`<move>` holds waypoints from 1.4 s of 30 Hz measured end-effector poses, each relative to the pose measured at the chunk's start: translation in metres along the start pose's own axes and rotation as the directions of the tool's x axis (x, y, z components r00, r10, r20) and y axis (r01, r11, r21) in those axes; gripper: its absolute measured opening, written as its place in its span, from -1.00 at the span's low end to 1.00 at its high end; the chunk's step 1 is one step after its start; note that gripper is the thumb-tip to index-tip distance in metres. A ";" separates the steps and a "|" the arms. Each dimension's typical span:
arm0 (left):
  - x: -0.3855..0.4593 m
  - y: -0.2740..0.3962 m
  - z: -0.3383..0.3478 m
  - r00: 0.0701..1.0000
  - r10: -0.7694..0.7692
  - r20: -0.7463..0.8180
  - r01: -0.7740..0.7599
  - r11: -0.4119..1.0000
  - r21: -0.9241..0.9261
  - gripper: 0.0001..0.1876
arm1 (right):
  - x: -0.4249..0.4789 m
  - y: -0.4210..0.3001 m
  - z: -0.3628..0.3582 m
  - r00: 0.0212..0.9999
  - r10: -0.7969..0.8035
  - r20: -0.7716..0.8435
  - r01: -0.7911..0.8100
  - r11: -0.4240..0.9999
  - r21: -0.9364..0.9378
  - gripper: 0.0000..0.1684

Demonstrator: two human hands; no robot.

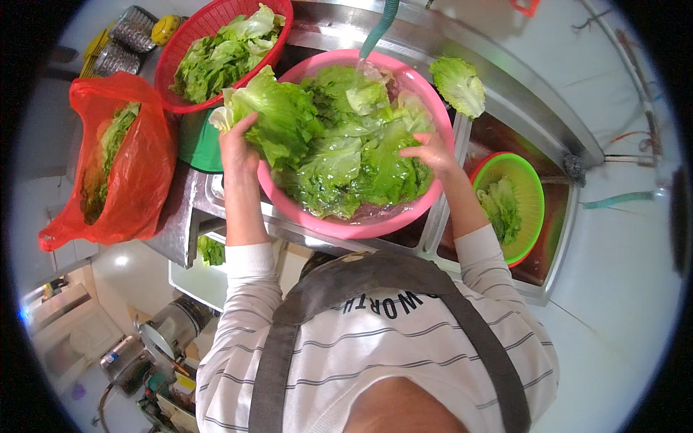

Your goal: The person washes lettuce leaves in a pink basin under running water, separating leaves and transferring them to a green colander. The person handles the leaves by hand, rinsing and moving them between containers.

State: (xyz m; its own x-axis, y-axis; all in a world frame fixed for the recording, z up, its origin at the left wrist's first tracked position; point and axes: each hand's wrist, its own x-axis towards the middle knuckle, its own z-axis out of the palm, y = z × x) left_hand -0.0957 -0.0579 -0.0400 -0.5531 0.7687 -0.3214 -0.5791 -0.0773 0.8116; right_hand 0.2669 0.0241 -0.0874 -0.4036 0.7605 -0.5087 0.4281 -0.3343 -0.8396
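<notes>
In the pink basin [346,231] lettuce leaves [335,162] float in water, and a teal hose [380,30] runs water onto them from above. My left hand [241,146], over the basin's left rim, grips a large green lettuce leaf [284,116] by its pale base. Across the basin, my right hand [433,153] reaches over the right rim with its fingertips against a wet leaf. Whether those fingers are closed on it cannot be made out.
A red plastic basket [165,67] of lettuce stands at upper left, beside a red plastic bag [143,203] holding more. A loose leaf [459,86] rests on the steel sink ledge. In the right sink compartment sits a green colander [528,187] with some leaves.
</notes>
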 end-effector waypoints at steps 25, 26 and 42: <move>-0.048 -0.039 0.041 0.991 0.116 -0.061 -0.101 0.973 0.208 -0.57 | 0.002 0.000 0.083 0.641 -0.688 0.341 0.331 -0.153 -0.931 -0.86; -0.050 -0.038 0.042 0.990 0.123 -0.065 -0.107 0.972 0.208 -0.57 | 0.001 0.004 0.088 0.623 -0.713 0.322 0.315 -0.148 -0.937 -0.86; -0.017 -0.045 0.033 0.997 0.020 0.069 -0.024 0.998 0.061 -0.57 | -0.023 -0.074 -0.033 0.918 -0.384 0.101 0.332 0.883 0.332 -0.38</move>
State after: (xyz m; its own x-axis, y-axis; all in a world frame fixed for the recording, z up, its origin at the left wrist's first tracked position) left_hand -0.0404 -0.0459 -0.0552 -0.5217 0.8091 -0.2704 -0.5275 -0.0569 0.8476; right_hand 0.2706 0.0497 -0.0071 -0.6163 0.7702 -0.1642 -0.0249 -0.2275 -0.9735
